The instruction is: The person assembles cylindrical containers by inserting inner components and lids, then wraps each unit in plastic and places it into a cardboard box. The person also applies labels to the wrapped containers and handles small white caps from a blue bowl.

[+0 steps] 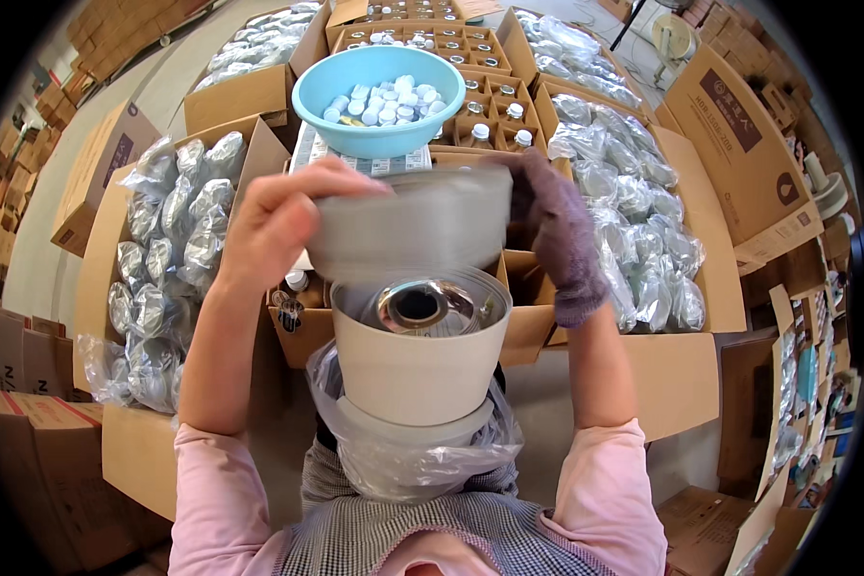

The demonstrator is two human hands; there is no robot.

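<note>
A grey round part (408, 230), smeared by motion, is held up between my two hands, just above a beige cylindrical body (422, 379). My bare left hand (283, 216) grips its left side, the fingers bent over the upper rim. On its right side is my right hand (552, 226) in a purple-grey glove, its fingertips partly hidden behind the part. Inside the open top of the beige body sits a shiny silver liner (456, 300) with a dark round mouth. The body stands upright between my forearms, a clear plastic bag (403, 470) gathered around its base.
A light-blue basin (305, 96) of white caps (394, 101) stands ahead, beside divided cartons holding capped bottles (480, 134). Open boxes of silver, plastic-wrapped liners flank me at left (163, 259) and right (634, 221). A large carton (739, 154) leans at the far right.
</note>
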